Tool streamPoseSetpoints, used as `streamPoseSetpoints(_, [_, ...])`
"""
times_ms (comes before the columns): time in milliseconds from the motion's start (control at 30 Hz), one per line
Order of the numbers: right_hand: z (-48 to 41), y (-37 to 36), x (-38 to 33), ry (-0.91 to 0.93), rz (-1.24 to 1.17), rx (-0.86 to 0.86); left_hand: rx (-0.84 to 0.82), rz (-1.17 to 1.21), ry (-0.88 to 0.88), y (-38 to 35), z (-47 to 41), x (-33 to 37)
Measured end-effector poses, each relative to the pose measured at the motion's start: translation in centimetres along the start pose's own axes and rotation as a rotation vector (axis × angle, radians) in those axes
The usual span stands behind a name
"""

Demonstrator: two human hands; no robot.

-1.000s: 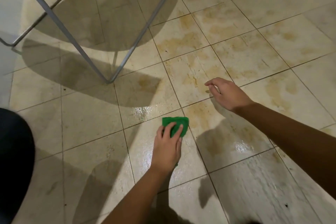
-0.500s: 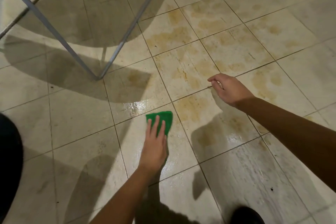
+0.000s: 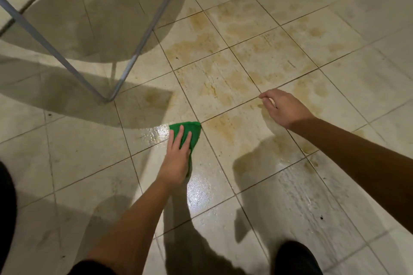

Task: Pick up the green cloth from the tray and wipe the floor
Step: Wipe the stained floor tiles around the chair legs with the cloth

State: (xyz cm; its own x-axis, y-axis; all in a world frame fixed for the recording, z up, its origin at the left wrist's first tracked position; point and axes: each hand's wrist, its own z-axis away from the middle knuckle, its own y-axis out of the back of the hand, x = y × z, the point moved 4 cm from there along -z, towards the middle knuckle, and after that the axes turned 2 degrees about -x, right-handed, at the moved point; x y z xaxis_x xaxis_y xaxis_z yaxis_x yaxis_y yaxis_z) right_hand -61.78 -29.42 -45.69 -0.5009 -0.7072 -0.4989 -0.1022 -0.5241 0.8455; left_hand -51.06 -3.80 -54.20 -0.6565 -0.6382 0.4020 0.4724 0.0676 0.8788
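A green cloth (image 3: 194, 132) lies flat on the beige tiled floor (image 3: 268, 62), near a tile corner. My left hand (image 3: 176, 158) presses on the cloth with straight fingers, covering its near part. My right hand (image 3: 282, 107) hovers above the floor to the right, fingers loosely curled, holding nothing. Brown stains spread over the tiles beyond both hands. Wet shiny patches show beside and behind the cloth. No tray is in view.
A grey metal frame (image 3: 125, 73) of a stand meets the floor at the upper left, close to the cloth. Dark clothing (image 3: 6, 207) sits at the left edge, and a dark shoe (image 3: 295, 257) at the bottom right.
My left hand has slid the cloth forward and a little to the left across the tile, leaving a wet streak behind it. My right hand stays hovering to the right.
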Motion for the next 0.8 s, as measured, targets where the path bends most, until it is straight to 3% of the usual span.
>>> streamPoseSetpoints(200, [2.7,0.9,3.4,-0.094,0.06,-0.006,-0.022,0.295,0.03,-2.9,4.8,7.0])
streamPoseSetpoints(300, [2.9,0.9,4.2,-0.112,0.043,0.017,-0.068,0.169,-0.119,-4.5,4.2,9.5])
streamPoseSetpoints(533, [2.8,0.4,4.2,-0.127,0.05,0.031,-0.143,-0.039,-0.131,-1.6,-0.6,5.3])
streamPoseSetpoints(700, [3.4,1.0,5.3,-0.16,0.066,0.033,-0.001,0.139,-0.107,-1.3,1.7,2.8])
streamPoseSetpoints(800, [3.6,1.0,6.2,-0.188,0.094,0.039,-0.035,0.195,-0.183,-2.7,4.2,4.9])
